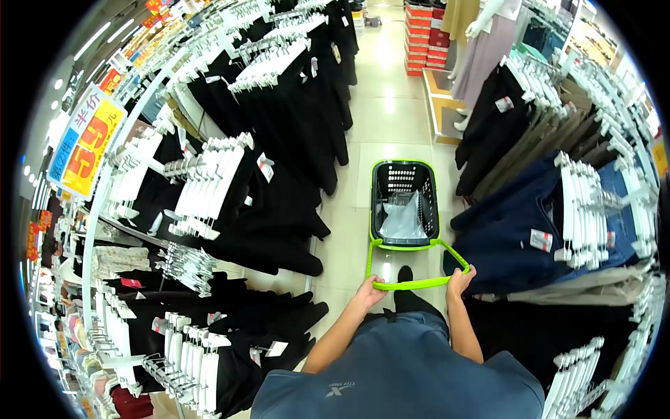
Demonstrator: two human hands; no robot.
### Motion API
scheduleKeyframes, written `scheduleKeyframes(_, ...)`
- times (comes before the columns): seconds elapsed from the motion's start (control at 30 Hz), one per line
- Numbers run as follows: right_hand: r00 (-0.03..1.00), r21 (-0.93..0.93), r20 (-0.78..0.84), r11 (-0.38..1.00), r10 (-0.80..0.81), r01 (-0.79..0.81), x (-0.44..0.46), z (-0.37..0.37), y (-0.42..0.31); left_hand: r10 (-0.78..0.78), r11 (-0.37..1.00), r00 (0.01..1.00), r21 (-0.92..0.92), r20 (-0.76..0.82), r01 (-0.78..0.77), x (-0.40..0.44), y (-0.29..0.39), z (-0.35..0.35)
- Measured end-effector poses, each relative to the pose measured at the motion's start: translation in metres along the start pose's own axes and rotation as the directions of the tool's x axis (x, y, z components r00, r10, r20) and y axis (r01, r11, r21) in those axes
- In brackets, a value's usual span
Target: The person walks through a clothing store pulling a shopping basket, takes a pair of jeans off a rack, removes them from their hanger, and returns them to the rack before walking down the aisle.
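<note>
A black shopping basket [380, 202] with a bright green rim stands in the aisle in front of me. Inside it lies a clear plastic package [405, 218]. The basket's green handle [419, 283] is tilted toward my body. My left hand [372, 289] is closed around the handle's left corner, and my right hand [460, 280] grips its right corner. One dark shoe [405, 273] shows beneath the handle, between the hands.
Black trousers [279, 112] on white hangers line the left side, beside a yellow price sign [87, 143]. On the right hang dark blue trousers [513, 230]. Farther ahead are stacked red shoeboxes [417, 38] and a mannequin [474, 70] on a low platform [444, 115].
</note>
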State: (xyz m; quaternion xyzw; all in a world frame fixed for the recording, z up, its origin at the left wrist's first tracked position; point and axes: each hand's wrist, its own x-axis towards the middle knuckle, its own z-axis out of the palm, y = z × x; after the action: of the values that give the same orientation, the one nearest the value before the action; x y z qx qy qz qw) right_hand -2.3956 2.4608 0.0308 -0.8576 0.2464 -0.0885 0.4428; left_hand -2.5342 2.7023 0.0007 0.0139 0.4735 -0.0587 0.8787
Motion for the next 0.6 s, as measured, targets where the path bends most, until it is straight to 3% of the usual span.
scheduleKeyframes(0.07, 1.000, -0.059, -0.010, 0.998, 0.003, -0.004, 0.025, 0.029, -0.015, 0.006, 1.000, 1.000, -0.020, 0.031, -0.005, 0.011, 0.014, 0.031)
scheduleKeyframes(0.2, 0.961, 0.132, 0.162, 0.960, 0.224, -0.246, 0.084, 0.088, -0.019, 0.044, 0.998, 0.997, -0.038, 0.057, -0.042, 0.044, 0.033, 0.083)
scheduleKeyframes(0.23, 0.958, 0.120, 0.194, 0.964, 0.211, -0.237, 0.095, 0.100, -0.022, 0.059, 0.998, 0.997, -0.037, 0.043, -0.058, 0.050, 0.036, 0.096)
scheduleKeyframes(0.3, 0.899, 0.306, 0.347, 0.873, 0.268, -0.379, 0.109, 0.110, -0.046, 0.074, 0.995, 0.997, -0.063, 0.006, -0.074, 0.076, 0.042, 0.118)
scheduleKeyframes(0.4, 0.822, 0.300, 0.500, 0.836, 0.273, -0.460, 0.132, 0.116, -0.079, 0.079, 0.993, 0.997, -0.084, 0.019, -0.077, 0.110, 0.058, 0.151)
scheduleKeyframes(0.6, 0.821, 0.215, 0.477, 0.864, 0.313, -0.455, 0.175, 0.159, -0.122, 0.063, 0.992, 0.993, -0.100, -0.099, -0.073, 0.165, 0.088, 0.197)
